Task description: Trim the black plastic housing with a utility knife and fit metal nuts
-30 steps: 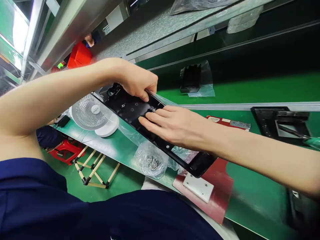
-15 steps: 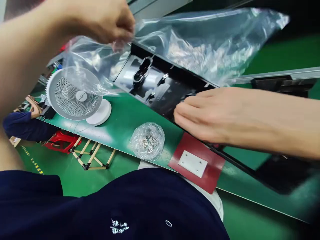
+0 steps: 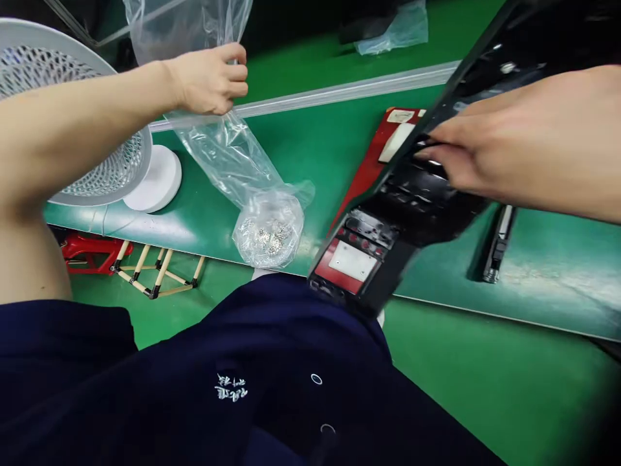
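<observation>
My left hand (image 3: 211, 81) is closed on a clear plastic bag (image 3: 233, 139), gathered in the fist; part of the bag rises above the hand and part hangs down toward the table. My right hand (image 3: 504, 139) grips a long black plastic housing (image 3: 422, 207) by its middle, tilted, with its lower end over the table's near edge. Through a rectangular opening in that end show a red board and a white plate (image 3: 352, 261) with screws. Below the hanging bag, a round plastic-lined container (image 3: 269, 230) holds small metal parts.
A grey-white fan (image 3: 140, 168) stands at the left on the green table (image 3: 334, 152). A black tool-like object (image 3: 499, 243) lies at the right. A red stool (image 3: 92, 252) and a tan tube frame (image 3: 160, 272) are on the floor. Another plastic bag (image 3: 398, 29) lies beyond the rail.
The black housing has come clear of the plastic bag and swung right with my right hand. My left hand has moved the bag away from it, to the left. The view has shifted too.
</observation>
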The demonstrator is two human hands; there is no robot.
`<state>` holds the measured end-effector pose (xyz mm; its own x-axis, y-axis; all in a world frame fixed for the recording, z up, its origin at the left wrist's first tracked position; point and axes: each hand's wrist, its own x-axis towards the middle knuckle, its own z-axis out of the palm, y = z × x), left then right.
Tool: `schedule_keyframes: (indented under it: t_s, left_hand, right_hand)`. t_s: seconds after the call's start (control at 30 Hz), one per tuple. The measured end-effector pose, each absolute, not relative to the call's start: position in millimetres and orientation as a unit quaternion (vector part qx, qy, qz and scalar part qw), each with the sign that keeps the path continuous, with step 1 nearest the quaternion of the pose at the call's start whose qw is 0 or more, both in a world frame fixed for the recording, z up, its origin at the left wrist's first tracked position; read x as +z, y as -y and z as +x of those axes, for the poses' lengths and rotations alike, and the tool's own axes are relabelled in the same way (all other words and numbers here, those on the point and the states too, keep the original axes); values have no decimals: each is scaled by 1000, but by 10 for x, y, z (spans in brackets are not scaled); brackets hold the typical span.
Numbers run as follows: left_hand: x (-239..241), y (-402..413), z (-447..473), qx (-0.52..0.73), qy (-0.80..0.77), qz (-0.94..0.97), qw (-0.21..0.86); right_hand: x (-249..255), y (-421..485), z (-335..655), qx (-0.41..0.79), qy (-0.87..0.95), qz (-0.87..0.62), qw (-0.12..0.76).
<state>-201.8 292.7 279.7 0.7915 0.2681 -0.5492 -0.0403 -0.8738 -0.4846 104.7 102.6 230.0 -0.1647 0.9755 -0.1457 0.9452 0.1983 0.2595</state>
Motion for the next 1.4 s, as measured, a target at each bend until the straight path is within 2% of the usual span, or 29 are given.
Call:
schedule_keyframes:
  t_s: [0.03, 0.13, 0.3, 0.4, 0.5, 0.57, 0.7, 0.87, 1.07, 1.17, 1.27, 1.4]
  left_hand:
    - [2706, -2975, -2040, 309, 53, -921, 230]
    - [2486, -3152, -2143, 281, 43, -939, 195]
    - [2154, -3277, -2285, 235, 105, -962, 95]
    - [2028, -3055, -2190, 215, 170, -954, 120]
    - [1989, -2637, -1991, 200, 330, -913, 133]
    - [1973, -2307, -1894, 160, 406, -896, 85]
    - [1836, -1701, -1939, 16, 289, -957, 34]
    - [1457, -1444, -2218, 45, 228, -972, -16]
    - [1275, -1565, -2515, -148, 162, -976, 10]
    - [1282, -1451, -2726, -202, 172, -964, 33]
    - [1172, -1216, -2904, -185, 176, -966, 37]
    - [999, -913, -2921, -102, 216, -971, -21]
  right_hand:
    - [2313, -1021, 932, 42, -755, 625, 197]
    - [2212, -1038, 771, 23, -767, 588, 255]
    - [1923, -1157, 793, -33, -779, 561, 276]
    - [1865, -1235, 789, -37, -783, 557, 275]
    - [1840, -1249, 779, -29, -784, 560, 265]
    - [1813, -1208, 781, -26, -780, 569, 259]
    - [1740, -1074, 785, -21, -765, 594, 247]
    - [1664, -989, 775, -20, -745, 620, 246]
    - [1588, -975, 928, -1, -766, 614, 193]
    - [1559, -990, 983, 4, -776, 599, 197]
    - [1537, -1080, 986, 18, -789, 579, 204]
    - [1587, -1320, 925, 18, -813, 547, 200]
